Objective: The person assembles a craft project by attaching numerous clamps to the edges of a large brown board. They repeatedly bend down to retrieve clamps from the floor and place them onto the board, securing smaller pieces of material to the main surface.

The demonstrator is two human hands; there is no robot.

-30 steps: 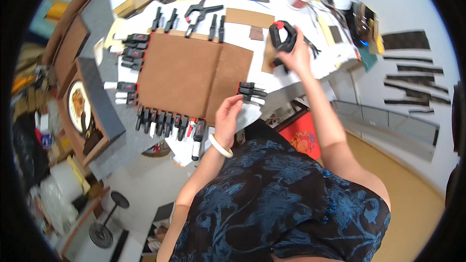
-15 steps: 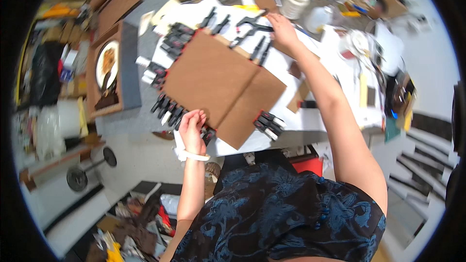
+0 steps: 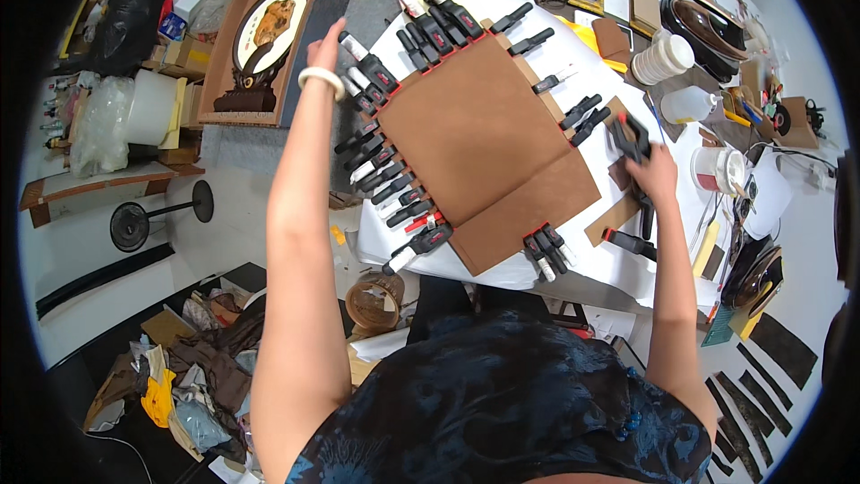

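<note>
Brown board (image 3: pixel 479 148) is lying mid-desk (image 3: pixel 618 278), clamps (image 3: pixel 385 175) lining its left and far edges; right edge still sparse. Right hand (image 3: pixel 652 175) fingers are grasping a black clamp (image 3: pixel 632 136); left hand (image 3: pixel 327 49) is reaching the far-left corner, fingers released.

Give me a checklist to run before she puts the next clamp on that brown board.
1. Clamp in right hand: ok, the hand grips a black clamp.
2. Left hand steadying the brown board: not ok, it is at the clamps on the far left edge, whether touching cannot tell.
3. Free edge for a clamp: ok, the right edge near the right hand looks bare.
4. Spare clamp within reach: ok, one lies on the white paper.
5. Clamp jaws open: cannot tell.
</note>
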